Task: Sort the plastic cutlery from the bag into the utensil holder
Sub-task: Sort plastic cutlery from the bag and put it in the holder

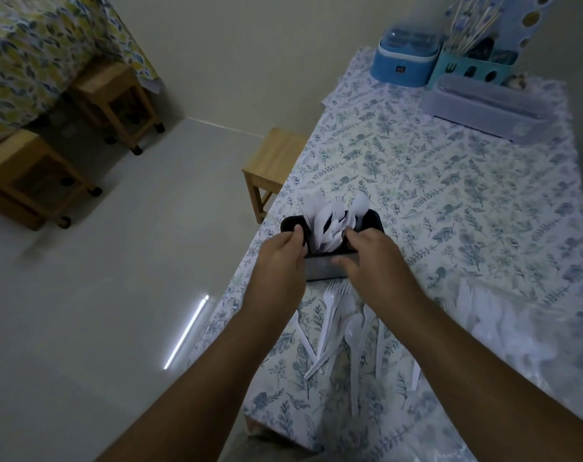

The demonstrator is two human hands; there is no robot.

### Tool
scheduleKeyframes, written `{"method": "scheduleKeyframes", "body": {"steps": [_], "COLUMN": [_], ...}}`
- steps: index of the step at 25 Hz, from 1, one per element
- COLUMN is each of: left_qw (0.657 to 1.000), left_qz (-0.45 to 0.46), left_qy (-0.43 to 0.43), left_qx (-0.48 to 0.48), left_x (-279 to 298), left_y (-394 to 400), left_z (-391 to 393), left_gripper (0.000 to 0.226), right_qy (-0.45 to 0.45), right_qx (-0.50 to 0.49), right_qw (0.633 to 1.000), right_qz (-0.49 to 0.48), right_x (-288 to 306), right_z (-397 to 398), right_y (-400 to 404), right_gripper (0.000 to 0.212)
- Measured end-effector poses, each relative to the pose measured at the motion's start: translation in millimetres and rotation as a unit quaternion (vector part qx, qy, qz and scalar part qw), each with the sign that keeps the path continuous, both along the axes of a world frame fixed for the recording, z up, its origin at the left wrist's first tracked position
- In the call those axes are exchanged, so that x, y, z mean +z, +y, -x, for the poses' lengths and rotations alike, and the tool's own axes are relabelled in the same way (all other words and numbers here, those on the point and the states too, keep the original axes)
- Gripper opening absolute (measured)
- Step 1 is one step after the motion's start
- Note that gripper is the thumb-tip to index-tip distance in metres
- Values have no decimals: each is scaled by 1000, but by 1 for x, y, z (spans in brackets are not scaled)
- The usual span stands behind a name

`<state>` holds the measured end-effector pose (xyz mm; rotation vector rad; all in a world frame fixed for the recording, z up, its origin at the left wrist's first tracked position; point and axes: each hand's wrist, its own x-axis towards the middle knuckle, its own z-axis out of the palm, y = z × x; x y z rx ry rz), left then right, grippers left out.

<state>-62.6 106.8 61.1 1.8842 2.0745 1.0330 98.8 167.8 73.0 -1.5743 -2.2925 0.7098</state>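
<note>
Keep both hands, left and right, wrapped snug round the black holder, steady and upright so spoons stay in.

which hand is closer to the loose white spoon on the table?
Right. The right hand sits above the spoon on the holder; the left hand is farther left.

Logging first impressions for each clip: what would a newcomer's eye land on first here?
Both hands meet mid-frame on a black utensil holder crammed with white plastic cutlery: the left hand holds its left end, the right hand its near rim. Loose forks and spoons lie on the floral tablecloth just below.
</note>
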Motion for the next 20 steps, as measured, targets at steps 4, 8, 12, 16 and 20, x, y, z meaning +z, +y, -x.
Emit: {"method": "scheduleKeyframes", "body": {"steps": [4,8,12,16,20], "left_qw": [978,899,914,951,941], "left_qz": [173,406,386,300,285], "left_qy": [-74,-85,-35,-70,-171], "left_qx": [95,140,121,-2,-66], "left_x": [-19,-77,-75,-44,-38], "left_y": [-51,-63,-51,-63,-75], "left_z": [-4,-20,-23,-47,-66], "left_gripper": [24,34,31,18,18], "right_qy": [71,68,98,197,272], "right_qx": [-53,-81,-109,-178,-233], "right_qw": [995,978,954,903,857], "right_qz": [47,181,262,337,371], "right_x": [-14,-51,-64,-61,-60], "right_z": [-33,-48,-53,-49,-46], "right_y": [-46,-99,-117,-114,-109], "right_gripper": [53,38,30,33,30]}}
